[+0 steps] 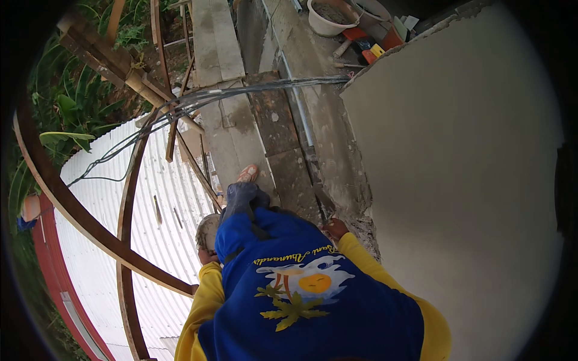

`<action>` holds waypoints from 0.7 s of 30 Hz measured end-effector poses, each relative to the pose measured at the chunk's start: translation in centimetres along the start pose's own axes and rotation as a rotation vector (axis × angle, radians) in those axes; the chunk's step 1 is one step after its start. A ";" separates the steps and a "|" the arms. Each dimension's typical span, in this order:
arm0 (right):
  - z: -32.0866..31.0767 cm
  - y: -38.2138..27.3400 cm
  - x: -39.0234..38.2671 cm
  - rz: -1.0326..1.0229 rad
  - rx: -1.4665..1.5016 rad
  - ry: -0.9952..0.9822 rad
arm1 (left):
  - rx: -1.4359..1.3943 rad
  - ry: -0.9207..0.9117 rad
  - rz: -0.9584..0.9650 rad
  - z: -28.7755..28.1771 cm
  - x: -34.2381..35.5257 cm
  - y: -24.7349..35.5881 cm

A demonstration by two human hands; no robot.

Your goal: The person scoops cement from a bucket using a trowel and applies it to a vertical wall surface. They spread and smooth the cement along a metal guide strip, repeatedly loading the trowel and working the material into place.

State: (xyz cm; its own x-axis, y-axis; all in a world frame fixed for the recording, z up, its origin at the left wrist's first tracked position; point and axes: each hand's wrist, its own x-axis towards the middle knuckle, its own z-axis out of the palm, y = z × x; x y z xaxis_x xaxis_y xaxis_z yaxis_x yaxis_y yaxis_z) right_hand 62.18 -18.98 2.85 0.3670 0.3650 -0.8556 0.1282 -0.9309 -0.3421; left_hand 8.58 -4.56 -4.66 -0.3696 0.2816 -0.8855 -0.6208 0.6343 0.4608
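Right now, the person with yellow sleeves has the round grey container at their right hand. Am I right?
Not quite: you mixed up the hands. The head view shows the round grey container at the left hand, not the right hand. The sleeves are yellow, as you said.

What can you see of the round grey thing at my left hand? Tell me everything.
The round grey thing looks like a container, its surface rough and blotchy, as if coated with cement mix; its depth cannot be told. A paler edge curves along its left side. Your left hand touches its near edge, seemingly gripping it. It is beside your blue clothing, with white corrugated roofing showing to its left.
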 end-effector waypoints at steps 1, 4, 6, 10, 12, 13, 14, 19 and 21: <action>0.2 -0.2 0.0 0.008 -0.007 -0.007 | 0.006 0.006 0.000 -0.2 0.0 0.3; 0.4 -0.4 -0.1 0.022 -0.022 -0.006 | 0.025 0.014 0.000 0.0 0.3 0.6; 0.8 -0.1 -0.2 0.026 -0.003 0.013 | 0.032 0.015 0.005 0.3 0.4 0.9; 0.9 0.8 1.3 0.043 0.032 0.020 | 0.021 0.042 -0.040 1.8 0.3 1.5; 0.9 1.9 1.6 0.039 0.050 0.012 | -0.011 0.115 -0.116 2.8 -0.1 1.6; 1.2 1.5 1.6 0.038 0.058 0.003 | -0.022 0.095 -0.122 2.8 -0.1 1.9; 1.3 1.3 1.5 0.037 0.067 -0.006 | -0.033 0.074 -0.129 2.7 -0.1 2.0; 2.0 0.3 0.4 0.017 0.023 0.067 | -0.058 0.051 -0.158 2.0 2.5 2.3; 1.8 0.5 0.2 0.009 0.072 -0.001 | 0.006 0.040 -0.107 2.2 2.4 2.2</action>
State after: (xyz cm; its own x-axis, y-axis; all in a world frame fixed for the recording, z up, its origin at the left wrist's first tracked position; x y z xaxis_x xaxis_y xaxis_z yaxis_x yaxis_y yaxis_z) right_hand 60.65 -19.34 1.82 0.3672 0.3570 -0.8589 0.0585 -0.9305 -0.3617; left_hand 7.87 -0.88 -5.88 -0.3287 0.1832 -0.9265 -0.6540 0.6635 0.3633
